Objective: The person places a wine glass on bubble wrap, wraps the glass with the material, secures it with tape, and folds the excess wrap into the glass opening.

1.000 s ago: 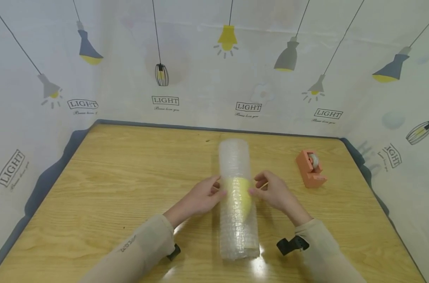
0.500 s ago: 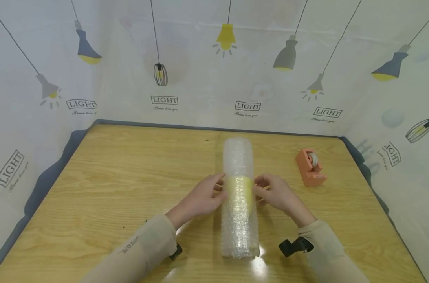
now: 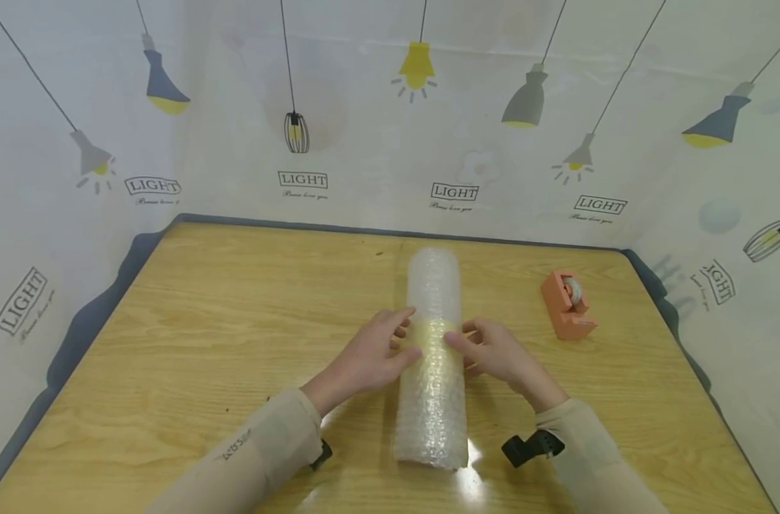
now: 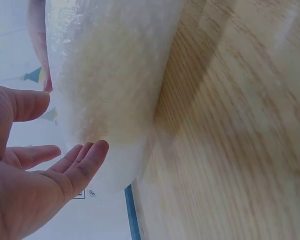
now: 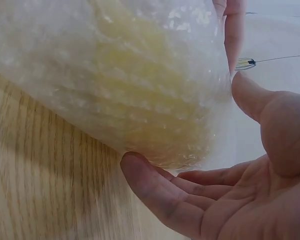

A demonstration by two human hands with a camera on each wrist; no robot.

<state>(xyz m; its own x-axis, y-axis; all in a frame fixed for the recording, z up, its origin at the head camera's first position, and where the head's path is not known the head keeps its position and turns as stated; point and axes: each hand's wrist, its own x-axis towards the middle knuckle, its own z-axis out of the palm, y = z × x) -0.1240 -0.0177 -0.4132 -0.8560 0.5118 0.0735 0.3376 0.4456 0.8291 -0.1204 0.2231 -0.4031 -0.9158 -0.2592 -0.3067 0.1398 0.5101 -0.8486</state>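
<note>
A long roll of clear bubble wrap (image 3: 433, 285) lies on the wooden table, running away from the person. Through its layers shows something yellow (image 5: 140, 85), whose kind the wrap blurs. At the roll's left side is my left hand (image 3: 371, 353), fingers loosely spread, with the thumb and index finger at the wrap. In the left wrist view these left fingers (image 4: 87, 162) look nearly straight. My right hand (image 3: 502, 353) is at the right side, its thumb over the top of the roll. Lower down, the right fingertips (image 5: 135, 162) touch the wrap near the table.
An orange tape dispenser (image 3: 566, 305) with a roll of clear tape stands at the right on the table (image 3: 248, 300). Behind and along both sides hangs a pale cloth (image 3: 364, 128) printed with lamps. Dark straps (image 3: 533, 447) are at the wrists.
The roll has turned between the hands, and its far end has shifted slightly right. Its yellow patch looks paler. The right thumb has come further over the top.
</note>
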